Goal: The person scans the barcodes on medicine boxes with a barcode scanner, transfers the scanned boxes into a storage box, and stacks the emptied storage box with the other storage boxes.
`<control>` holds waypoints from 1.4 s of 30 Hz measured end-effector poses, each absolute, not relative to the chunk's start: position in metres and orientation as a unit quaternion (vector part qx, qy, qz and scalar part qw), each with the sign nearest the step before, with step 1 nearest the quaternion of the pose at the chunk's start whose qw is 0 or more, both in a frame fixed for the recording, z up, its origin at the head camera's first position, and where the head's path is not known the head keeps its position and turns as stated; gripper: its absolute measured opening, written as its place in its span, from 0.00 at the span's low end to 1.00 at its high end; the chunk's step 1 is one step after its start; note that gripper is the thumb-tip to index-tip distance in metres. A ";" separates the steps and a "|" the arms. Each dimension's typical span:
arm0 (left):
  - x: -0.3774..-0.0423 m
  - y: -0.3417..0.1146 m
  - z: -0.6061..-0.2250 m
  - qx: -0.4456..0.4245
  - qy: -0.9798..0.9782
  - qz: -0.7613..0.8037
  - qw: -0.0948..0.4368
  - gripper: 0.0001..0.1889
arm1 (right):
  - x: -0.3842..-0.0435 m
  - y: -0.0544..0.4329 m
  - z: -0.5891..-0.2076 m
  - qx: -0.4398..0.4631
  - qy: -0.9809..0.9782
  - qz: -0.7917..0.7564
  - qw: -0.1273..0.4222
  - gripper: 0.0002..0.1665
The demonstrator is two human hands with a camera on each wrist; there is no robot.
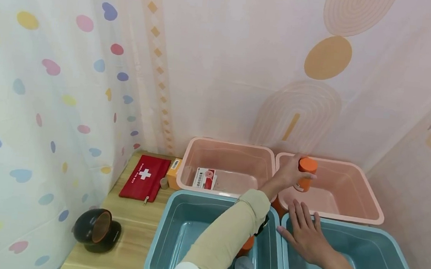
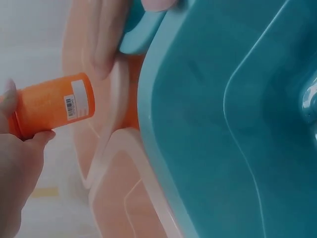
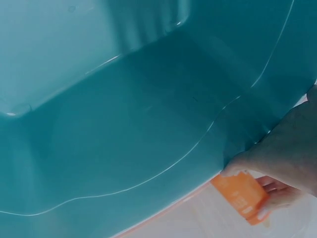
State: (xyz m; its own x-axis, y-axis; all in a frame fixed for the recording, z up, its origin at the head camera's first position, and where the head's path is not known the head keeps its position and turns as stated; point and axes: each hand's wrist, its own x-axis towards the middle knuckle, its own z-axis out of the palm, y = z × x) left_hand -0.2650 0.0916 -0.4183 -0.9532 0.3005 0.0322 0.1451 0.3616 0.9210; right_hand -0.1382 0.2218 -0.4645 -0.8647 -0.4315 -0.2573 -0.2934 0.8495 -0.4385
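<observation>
My left hand (image 1: 288, 175) grips an orange bottle (image 1: 307, 165) with an orange cap, holding it over the right pink bin (image 1: 363, 203). In the left wrist view the bottle (image 2: 54, 106) shows a white barcode label, with fingers around its cap end. My right hand (image 1: 308, 241) lies with fingers spread at the back rim of the right blue bin (image 1: 387, 239), below the bottle. Under my left forearm, the left blue bin (image 1: 158, 232) contains a grey-lidded jar (image 1: 243, 268) and an orange object (image 1: 246, 245), partly hidden by the sleeve.
The left pink bin (image 1: 233, 147) holds a white and red box (image 1: 205, 178). To its left are an orange box (image 1: 173, 173), a small brown cylinder (image 1: 163, 183) and a red first aid pouch (image 1: 144, 178). Dark bowls (image 1: 95, 230) stand on the wooden table (image 1: 134, 230). Patterned curtains hang behind.
</observation>
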 end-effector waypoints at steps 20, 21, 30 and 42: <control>-0.272 0.120 -0.457 0.103 0.960 0.245 0.088 0.41 | -0.134 0.222 -0.469 -0.181 0.950 -0.181 0.180 0.57; -0.272 0.119 -0.459 0.120 0.967 0.210 0.084 0.41 | -0.134 0.222 -0.468 -0.183 0.951 -0.179 0.175 0.57; -0.275 0.115 -0.472 0.228 0.973 -0.013 0.022 0.30 | -0.136 0.220 -0.468 -0.186 0.953 -0.167 0.170 0.56; -0.277 0.123 -0.479 0.223 0.973 -0.053 0.035 0.28 | -0.136 0.222 -0.469 -0.190 0.951 -0.189 0.157 0.56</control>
State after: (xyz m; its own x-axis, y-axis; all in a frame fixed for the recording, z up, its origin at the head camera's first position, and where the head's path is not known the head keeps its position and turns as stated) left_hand -0.2773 0.1232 -0.4785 -0.8980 0.4302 -0.0926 0.4377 0.8949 -0.0868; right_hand -0.1356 0.2217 -0.4691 -0.8790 -0.4198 -0.2260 -0.3013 0.8566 -0.4189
